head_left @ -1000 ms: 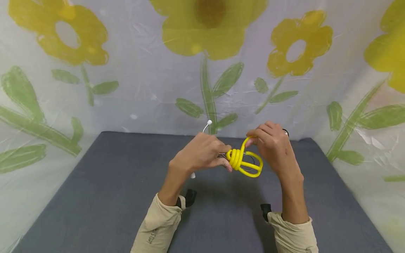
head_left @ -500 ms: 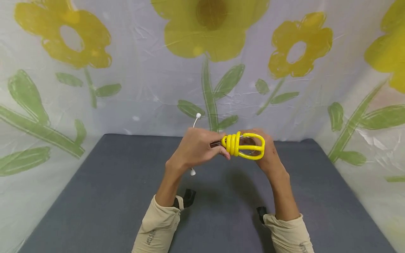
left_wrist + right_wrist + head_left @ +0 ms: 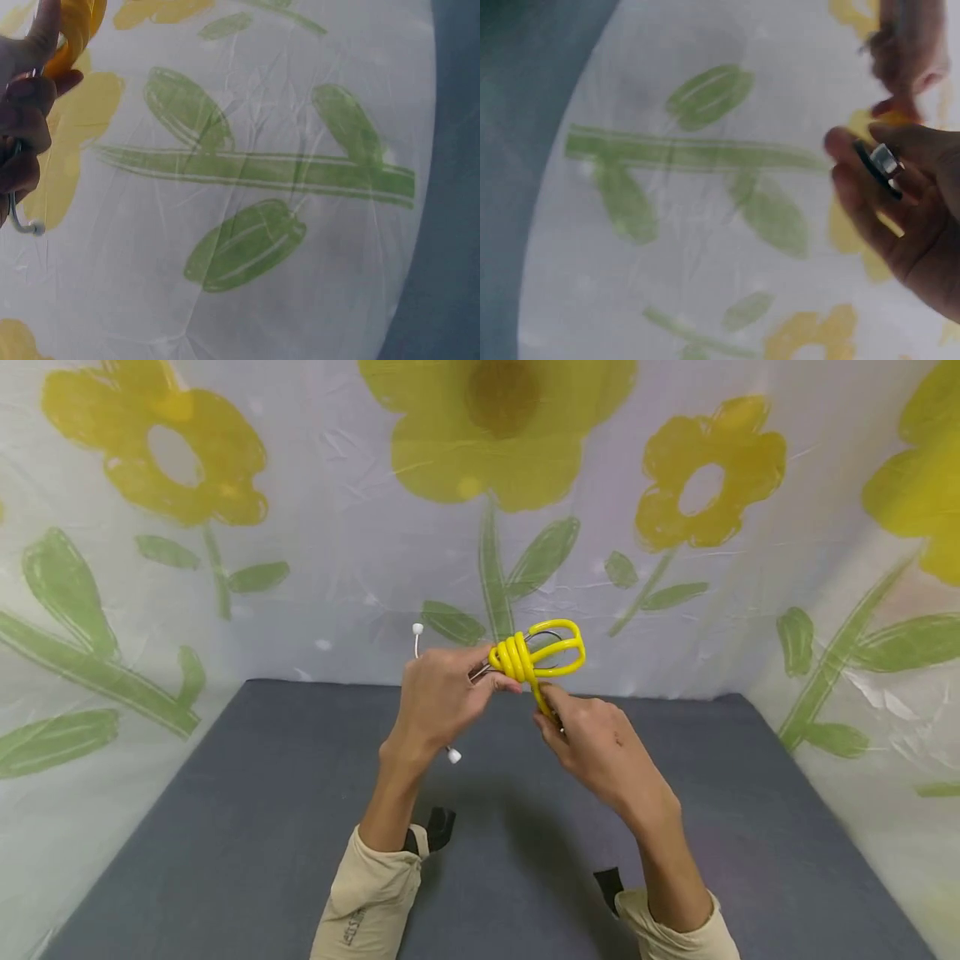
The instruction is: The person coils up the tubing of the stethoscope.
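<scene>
In the head view my left hand (image 3: pixel 442 693) grips a bundle of bent metal wires with white ball tips (image 3: pixel 417 629) sticking out above and below the hand. A glossy yellow cord (image 3: pixel 557 647) winds in several tight turns round the wires by my left thumb and index finger, then forms loops to the right. Lower down, my right hand (image 3: pixel 607 747) pinches the cord's tail between thumb and fingers. The left wrist view has the yellow coil (image 3: pixel 71 41) at its upper left corner. A black band with a silver piece (image 3: pixel 885 161) shows at my right fingers in the right wrist view.
Below the hands spreads a dark grey padded surface (image 3: pixel 300 793). Behind it hangs a pale sheet (image 3: pixel 330 568) printed with yellow flowers and green stems, continuing along both sides. Black straps (image 3: pixel 441 828) sit by the beige sleeves (image 3: pixel 375 893).
The right hand has brought the cord's tail from above, round behind the bundle, to below it. The left hand with the bundle has moved left and up, and the loops now tilt upward.
</scene>
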Tool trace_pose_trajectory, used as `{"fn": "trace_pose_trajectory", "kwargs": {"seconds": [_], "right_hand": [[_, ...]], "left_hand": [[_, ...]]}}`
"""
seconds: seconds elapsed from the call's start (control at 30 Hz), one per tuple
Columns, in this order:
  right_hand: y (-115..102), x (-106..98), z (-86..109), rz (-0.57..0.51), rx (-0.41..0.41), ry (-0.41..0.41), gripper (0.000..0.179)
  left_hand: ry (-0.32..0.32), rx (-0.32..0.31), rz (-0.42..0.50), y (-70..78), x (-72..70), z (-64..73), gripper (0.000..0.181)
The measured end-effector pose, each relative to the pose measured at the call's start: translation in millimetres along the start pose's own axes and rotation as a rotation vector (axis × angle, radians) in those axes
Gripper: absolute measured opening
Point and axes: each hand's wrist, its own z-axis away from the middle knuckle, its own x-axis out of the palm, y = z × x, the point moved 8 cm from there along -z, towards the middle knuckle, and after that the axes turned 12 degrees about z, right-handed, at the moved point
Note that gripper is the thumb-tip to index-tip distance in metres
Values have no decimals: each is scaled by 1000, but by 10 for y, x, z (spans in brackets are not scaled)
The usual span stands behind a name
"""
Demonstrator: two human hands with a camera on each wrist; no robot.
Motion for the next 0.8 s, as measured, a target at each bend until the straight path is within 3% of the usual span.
{"fn": "trace_pose_trajectory", "kwargs": {"seconds": [0.1, 0.27, 0.4, 0.53, 0.67, 0.8], "right_hand": [[-75, -91, 29, 11, 7, 31, 15], [-135, -290, 88, -64, 15, 219, 15], [-75, -389, 90, -105, 40, 350, 32], [10, -438, 105, -124, 41, 460, 33], [155, -481, 149, -282, 64, 580, 33], [292, -509, 177, -422, 124, 693, 27]], "left_hand": [[-2, -14, -62, -30, 18, 9, 38], [-17, 24, -129, -17, 84, 39, 38], [10, 72, -161, 87, 65, 38, 42], [-48, 133, -208, 230, 137, 51, 42], [-76, 217, -247, 365, 225, 51, 44], [9, 269, -265, 480, 214, 39, 45]]}}
